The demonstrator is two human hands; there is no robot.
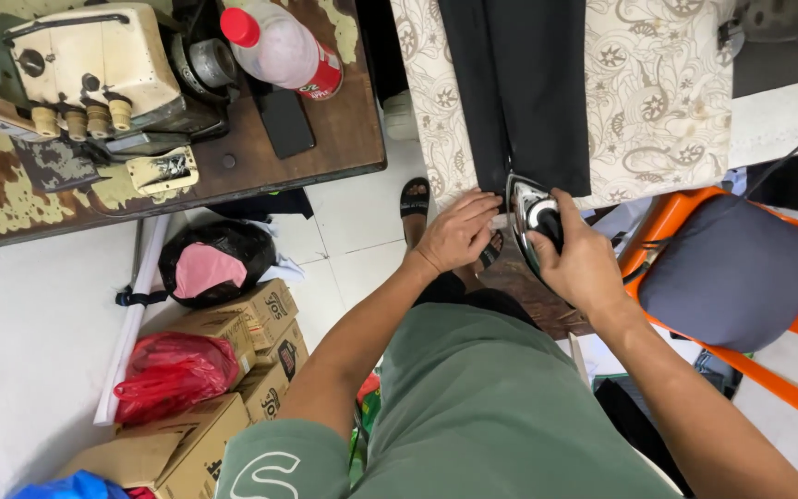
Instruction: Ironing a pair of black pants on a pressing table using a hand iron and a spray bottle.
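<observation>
A black garment (521, 88) lies lengthwise on a patterned cream ironing board (658, 92). My right hand (584, 259) grips the black handle of a metal iron (530, 214), which rests at the near end of the garment by the board's edge. Just left of the iron, my left hand (457, 231) presses its fingers flat on the garment's near hem. The iron's cord (787, 157) runs off to the right.
A worn wooden table (260, 157) at left carries a cream sewing machine (94, 69), a plastic bottle with a red cap (279, 46) and a black phone (286, 120). Cardboard boxes (233, 360), red and black bags lie on the floor. An orange chair with a grey cushion (741, 268) stands at right.
</observation>
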